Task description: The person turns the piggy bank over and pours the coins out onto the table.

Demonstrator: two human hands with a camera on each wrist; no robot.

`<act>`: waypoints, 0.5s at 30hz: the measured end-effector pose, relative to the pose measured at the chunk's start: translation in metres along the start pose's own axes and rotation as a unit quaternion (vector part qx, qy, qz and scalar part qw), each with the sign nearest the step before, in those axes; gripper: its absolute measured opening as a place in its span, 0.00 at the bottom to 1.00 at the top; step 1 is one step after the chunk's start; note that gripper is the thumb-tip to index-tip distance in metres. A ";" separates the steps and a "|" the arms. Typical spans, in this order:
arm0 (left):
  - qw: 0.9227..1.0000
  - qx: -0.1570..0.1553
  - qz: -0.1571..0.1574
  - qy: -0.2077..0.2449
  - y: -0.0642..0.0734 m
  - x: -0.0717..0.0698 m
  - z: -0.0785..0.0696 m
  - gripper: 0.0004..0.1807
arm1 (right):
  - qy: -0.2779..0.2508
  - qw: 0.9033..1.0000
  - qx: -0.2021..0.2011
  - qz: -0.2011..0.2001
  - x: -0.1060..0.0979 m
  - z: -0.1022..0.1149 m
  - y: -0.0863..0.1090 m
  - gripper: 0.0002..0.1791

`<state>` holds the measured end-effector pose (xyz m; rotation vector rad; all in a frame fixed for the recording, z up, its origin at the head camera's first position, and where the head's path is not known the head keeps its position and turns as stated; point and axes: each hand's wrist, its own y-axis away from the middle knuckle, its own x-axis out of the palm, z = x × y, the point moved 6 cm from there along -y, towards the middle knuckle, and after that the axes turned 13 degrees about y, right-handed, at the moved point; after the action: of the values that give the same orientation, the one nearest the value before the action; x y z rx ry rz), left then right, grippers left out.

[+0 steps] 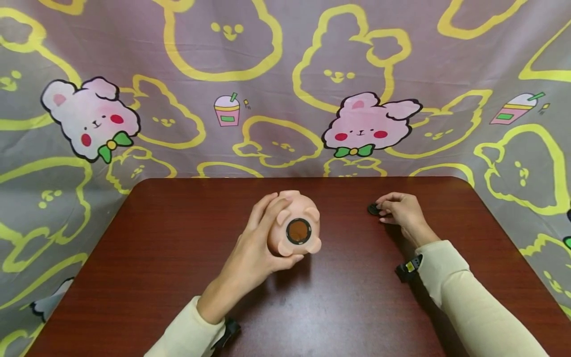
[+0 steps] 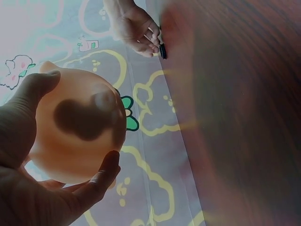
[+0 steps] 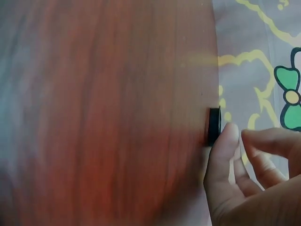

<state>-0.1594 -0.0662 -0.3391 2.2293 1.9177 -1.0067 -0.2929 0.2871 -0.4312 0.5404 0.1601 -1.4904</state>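
Note:
A pale pink pig-shaped piggy bank (image 1: 299, 211) is gripped in my left hand (image 1: 253, 244), thumb and fingers spread round its sides. Its underside, with stubby feet and a black-rimmed round hole (image 1: 298, 231), faces the head camera. In the left wrist view a dark shadow shows through the translucent piggy bank (image 2: 77, 155). On the table to the right lies a small round black plug (image 1: 372, 209). My right hand (image 1: 403, 213) is right at it; in the right wrist view the fingertips stand apart beside the plug (image 3: 214, 126), with nothing between them.
The dark reddish-brown wooden table (image 1: 178, 277) has rounded far corners. Behind it and along both sides hangs a grey-pink cloth (image 1: 285, 94) printed with cartoon rabbits and yellow bear outlines. Each wrist carries a small black camera mount (image 1: 408, 269).

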 end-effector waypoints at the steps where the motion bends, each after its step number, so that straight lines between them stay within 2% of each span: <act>1: 1.000 0.001 0.000 0.000 0.000 0.000 0.000 0.58 | -0.005 1.000 -0.002 0.001 -0.001 0.001 0.001 0.10; 10: 1.000 0.000 -0.001 -0.001 0.000 -0.002 0.003 0.58 | -0.052 0.999 -0.005 0.011 -0.009 0.001 0.007 0.12; 15: 1.000 0.000 0.003 0.004 0.000 -0.001 0.003 0.57 | -0.036 0.998 -0.035 0.030 0.003 0.022 0.023 0.08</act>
<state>-0.1605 -0.0688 -0.3410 2.2410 1.9131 -1.0000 -0.2754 0.2749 -0.4078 0.4305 0.1385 -1.4383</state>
